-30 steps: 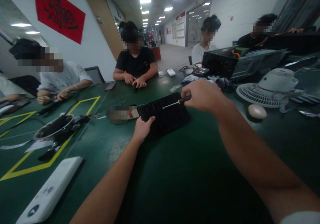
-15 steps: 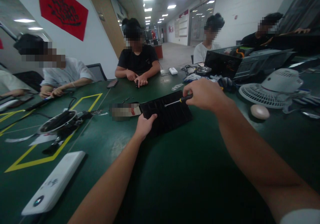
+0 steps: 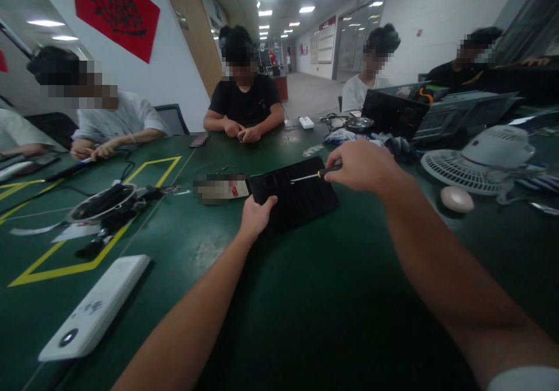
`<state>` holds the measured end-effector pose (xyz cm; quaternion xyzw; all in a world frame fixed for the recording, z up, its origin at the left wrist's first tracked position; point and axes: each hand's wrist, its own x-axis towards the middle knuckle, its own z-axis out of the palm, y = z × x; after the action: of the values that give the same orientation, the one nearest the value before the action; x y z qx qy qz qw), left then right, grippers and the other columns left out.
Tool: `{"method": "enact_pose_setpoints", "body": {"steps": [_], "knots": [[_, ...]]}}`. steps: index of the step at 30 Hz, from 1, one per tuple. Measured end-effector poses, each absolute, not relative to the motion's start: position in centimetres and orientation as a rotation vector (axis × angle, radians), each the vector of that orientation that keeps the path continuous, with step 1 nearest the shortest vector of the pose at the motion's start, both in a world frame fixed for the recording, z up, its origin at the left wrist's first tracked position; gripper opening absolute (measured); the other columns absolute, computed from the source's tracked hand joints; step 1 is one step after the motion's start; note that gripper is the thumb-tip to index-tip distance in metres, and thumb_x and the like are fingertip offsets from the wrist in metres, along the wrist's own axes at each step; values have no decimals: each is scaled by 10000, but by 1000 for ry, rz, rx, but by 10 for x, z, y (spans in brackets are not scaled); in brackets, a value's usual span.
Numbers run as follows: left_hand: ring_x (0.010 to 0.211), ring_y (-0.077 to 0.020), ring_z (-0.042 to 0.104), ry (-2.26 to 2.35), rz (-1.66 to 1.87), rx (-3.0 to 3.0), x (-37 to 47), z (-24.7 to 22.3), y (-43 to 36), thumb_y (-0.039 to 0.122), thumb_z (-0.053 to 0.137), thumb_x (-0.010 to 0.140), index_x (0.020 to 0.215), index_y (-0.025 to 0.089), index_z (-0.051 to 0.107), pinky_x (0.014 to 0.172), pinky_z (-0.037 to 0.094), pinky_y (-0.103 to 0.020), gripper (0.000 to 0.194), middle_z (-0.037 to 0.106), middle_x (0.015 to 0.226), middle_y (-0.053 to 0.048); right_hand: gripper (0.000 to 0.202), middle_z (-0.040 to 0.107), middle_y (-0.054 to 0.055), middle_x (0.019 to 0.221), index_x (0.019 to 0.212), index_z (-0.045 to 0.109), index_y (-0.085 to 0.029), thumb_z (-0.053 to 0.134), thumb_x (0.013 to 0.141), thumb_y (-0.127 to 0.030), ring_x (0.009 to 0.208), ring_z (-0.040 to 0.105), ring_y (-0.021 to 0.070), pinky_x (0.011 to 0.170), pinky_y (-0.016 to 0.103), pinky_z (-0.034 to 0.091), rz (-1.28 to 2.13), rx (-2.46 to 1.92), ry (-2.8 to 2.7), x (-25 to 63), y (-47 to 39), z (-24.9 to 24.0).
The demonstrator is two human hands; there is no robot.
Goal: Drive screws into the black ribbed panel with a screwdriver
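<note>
My left hand (image 3: 257,215) grips the lower left corner of a flat black panel (image 3: 301,204), thumb on top and the other fingers hidden beneath. The panel is dark, with ridges or recesses I cannot make out clearly. In my right hand (image 3: 360,164) is a screwdriver (image 3: 308,177) with a black and yellow handle, pinched between thumb and fingers. Its metal shaft points left over the panel, the tip at or just above the surface; contact cannot be made out. A partly blurred box or packet (image 3: 222,189) lies just left of the panel.
A white power bank-like device (image 3: 96,309) lies at the near left. Behind it sits a ring-shaped item (image 3: 102,204) with cables. A white fan head (image 3: 480,161) and a pale rounded object (image 3: 456,199) are at right. Several people sit around the green table (image 3: 349,298).
The screwdriver has shifted slightly relative to the panel, its tip a little higher on it. The whole view has tilted and drifted slightly. Both hands keep their grips.
</note>
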<state>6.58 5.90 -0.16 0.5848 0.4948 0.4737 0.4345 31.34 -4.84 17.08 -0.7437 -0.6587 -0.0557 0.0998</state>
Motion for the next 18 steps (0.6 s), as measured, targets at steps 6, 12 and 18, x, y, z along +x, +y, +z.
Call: {"method": "enact_pose_setpoints", "body": {"steps": [6, 12, 18], "knots": [[1065, -372, 797, 1245, 1179, 1449, 66, 0, 56, 476, 877, 743, 1072, 174, 794, 999, 614, -504, 454, 851, 1105, -151, 259, 853, 83, 1128, 1057, 901, -314, 743, 890, -432, 1107, 752, 368, 842, 475, 571, -149, -2179, -1971, 315, -49, 171], [1061, -375, 798, 1229, 1180, 1448, 67, 0, 57, 461, 882, 732, 1035, 179, 793, 1007, 606, -502, 424, 850, 1095, -149, 267, 844, 89, 1121, 1094, 898, -327, 777, 873, -415, 1110, 746, 373, 843, 467, 562, -190, -2203, -1920, 321, -52, 180], [1043, -365, 796, 1261, 1182, 1430, 67, 2, 56, 450, 911, 704, 1004, 181, 790, 1024, 603, -500, 421, 845, 1050, -137, 243, 843, 80, 1110, 1073, 906, -341, 782, 876, -410, 1120, 738, 372, 835, 459, 568, -150, -2205, -1911, 320, -52, 181]]}}
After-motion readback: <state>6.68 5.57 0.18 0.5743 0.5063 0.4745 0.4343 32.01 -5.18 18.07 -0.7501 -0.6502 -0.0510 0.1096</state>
